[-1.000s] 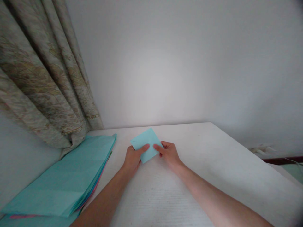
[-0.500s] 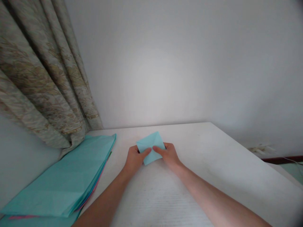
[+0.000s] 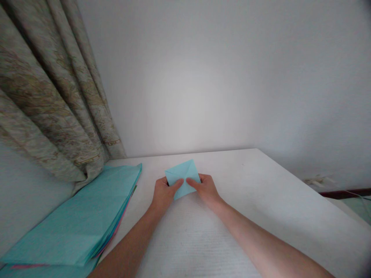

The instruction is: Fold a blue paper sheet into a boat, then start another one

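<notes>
A light blue folded paper (image 3: pixel 183 170), roughly square with diagonal creases meeting near its middle, is held over the white table. My left hand (image 3: pixel 166 190) grips its left side, thumb on top near the centre and fingers curled behind. From the right, my right hand (image 3: pixel 205 187) pinches the same paper, its thumb tip close to the other thumb. The fingers under the paper are mostly hidden.
At the left lies a stack of large coloured paper sheets (image 3: pixel 78 216), light blue on top with darker blue and pink edges below. A patterned curtain (image 3: pixel 55 88) hangs above it. The white table (image 3: pixel 249 200) meets a pale wall (image 3: pixel 203 77) behind.
The folded paper and both hands have shifted very slightly left and up in the view. Both thumbs still press near the paper's centre.
</notes>
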Motion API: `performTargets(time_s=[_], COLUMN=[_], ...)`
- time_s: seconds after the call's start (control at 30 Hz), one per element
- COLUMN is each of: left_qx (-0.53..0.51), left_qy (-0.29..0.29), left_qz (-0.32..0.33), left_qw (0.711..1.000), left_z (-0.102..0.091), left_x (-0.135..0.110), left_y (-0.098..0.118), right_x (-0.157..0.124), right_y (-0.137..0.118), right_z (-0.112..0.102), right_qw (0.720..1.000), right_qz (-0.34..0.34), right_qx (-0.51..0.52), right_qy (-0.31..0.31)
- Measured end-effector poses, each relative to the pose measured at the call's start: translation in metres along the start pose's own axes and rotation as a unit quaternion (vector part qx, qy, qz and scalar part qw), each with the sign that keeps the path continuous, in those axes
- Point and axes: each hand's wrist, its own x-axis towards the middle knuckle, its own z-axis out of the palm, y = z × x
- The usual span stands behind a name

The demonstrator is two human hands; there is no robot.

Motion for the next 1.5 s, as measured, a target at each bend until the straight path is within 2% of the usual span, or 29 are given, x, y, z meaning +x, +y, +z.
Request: performTargets(time_s=[0.1,0.27,0.47,0.63,0.8,0.97,1.1,1.23,1.33,1.5], left_qx=[-0.027,-0.075,-0.153,-0.246,-0.271,-0.291,-0.265,-0.211,-0.218,-0.236], left_qy=[0.020,0.067,0.085,0.058,0.037,0.036,0.037,-0.035,-0.036,0.012], left_qz=[-0.008,-0.019,-0.017,-0.062,-0.103,-0.110,-0.124,-0.152,-0.139,-0.135], left_qw=[0.999,0.995,0.984,0.965,0.956,0.950,0.956,0.965,0.965,0.962], left_z=[-0.001,-0.004,-0.006,-0.001,0.002,0.001,0.003,0.004,0.003,0.002], left_x=[0.001,0.002,0.008,0.006,0.001,0.004,0.003,-0.002,-0.004,0.000], left_y=[-0.001,0.000,-0.007,0.000,0.010,0.007,0.006,0.006,0.006,0.007], right_x=[0.001,0.003,0.005,0.004,0.003,0.003,0.003,0.004,0.004,0.002], right_y=[-0.001,-0.001,-0.001,-0.005,-0.005,-0.005,-0.005,-0.007,-0.006,-0.004], right_z=[-0.001,-0.003,-0.002,-0.003,-0.005,-0.003,-0.003,-0.005,-0.004,-0.001], right_qw=[0.999,0.995,0.997,0.996,0.990,0.994,0.993,0.986,0.988,0.998], right_qz=[-0.020,-0.027,-0.022,-0.029,-0.039,-0.036,-0.035,-0.041,-0.034,-0.016], right_qx=[-0.038,-0.082,-0.037,0.024,0.048,0.039,0.026,0.041,0.044,-0.001], right_qy=[0.003,0.044,0.065,0.082,0.123,0.099,0.110,0.153,0.144,0.061])
